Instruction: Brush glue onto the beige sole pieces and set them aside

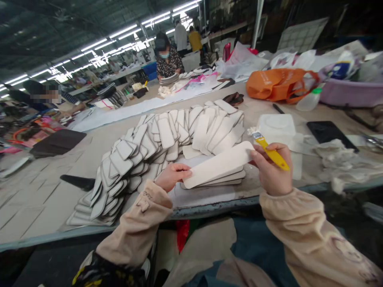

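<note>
Strip [218, 165], white and long with rounded ends, is held just above the near edge of the table [44, 199], straight ahead of the person. Its long axis runs from 8 o'clock to 2 o'clock, with the far end raised a little. The left hand [172, 175] pinches the 8 o'clock end, thumb on top and fingers curled under. The right hand [271, 171] meets the 2 o'clock end with its thumb and is closed round a yellow brush [271, 153], whose bristles point toward 10 o'clock, just beyond that end. Each hand has one end, so neither is nearer than the other. A low stack [227, 180] of like strips lies directly beneath, touching the table. At 11 o'clock a big fanned pile [155, 151] of the same pieces spreads across the table. A white tub [273, 125] stands just past the brush at 1 o'clock, with rags [341, 159] at 3 o'clock and an orange bag [275, 83] farther back.
</note>
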### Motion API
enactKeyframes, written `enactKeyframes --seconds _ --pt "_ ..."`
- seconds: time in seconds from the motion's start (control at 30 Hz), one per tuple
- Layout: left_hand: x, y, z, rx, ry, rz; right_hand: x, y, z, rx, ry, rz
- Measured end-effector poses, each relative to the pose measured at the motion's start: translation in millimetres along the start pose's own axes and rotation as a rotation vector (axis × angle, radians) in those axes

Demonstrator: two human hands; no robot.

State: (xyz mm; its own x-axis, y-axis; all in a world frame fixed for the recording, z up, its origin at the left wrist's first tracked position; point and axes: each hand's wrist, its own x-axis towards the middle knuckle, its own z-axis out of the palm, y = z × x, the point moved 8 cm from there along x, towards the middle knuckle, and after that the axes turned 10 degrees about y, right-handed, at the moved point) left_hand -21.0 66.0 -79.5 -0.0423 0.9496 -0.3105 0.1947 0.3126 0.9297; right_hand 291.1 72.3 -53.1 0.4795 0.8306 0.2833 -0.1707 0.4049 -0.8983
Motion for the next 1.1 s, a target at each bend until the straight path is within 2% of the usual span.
enactKeyframes --seconds 0.2,0.4,0.57,0.7,0.83,0.97,1.1 --pt "14 -8 -16.1 0.284 0.229 0.226 -7 11 7 -0.517 -0.001 -0.252" --pt "26 -27 -24.5 0.370 0.307 0.251 -11 26 15 -0.672 -0.053 -0.285" --pt "28 -25 -24.2 0.485 0.343 0.317 -7 30 15 -0.815 -0.085 -0.334" --pt "13 -22 -36.8 0.591 0.451 0.442 -4 35 11 -0.890 -0.081 -0.347" --pt "-20 -32 -50.8 0.562 0.542 0.540 -3 38 8 -0.878 -0.073 -0.346" --pt "-49 -42 -42.4 0.532 0.511 0.671 -3 41 9 -0.868 -0.071 -0.341" --pt "-57 -45 -24.9 0.613 0.428 0.788 -3 46 8 -0.874 -0.083 -0.316"
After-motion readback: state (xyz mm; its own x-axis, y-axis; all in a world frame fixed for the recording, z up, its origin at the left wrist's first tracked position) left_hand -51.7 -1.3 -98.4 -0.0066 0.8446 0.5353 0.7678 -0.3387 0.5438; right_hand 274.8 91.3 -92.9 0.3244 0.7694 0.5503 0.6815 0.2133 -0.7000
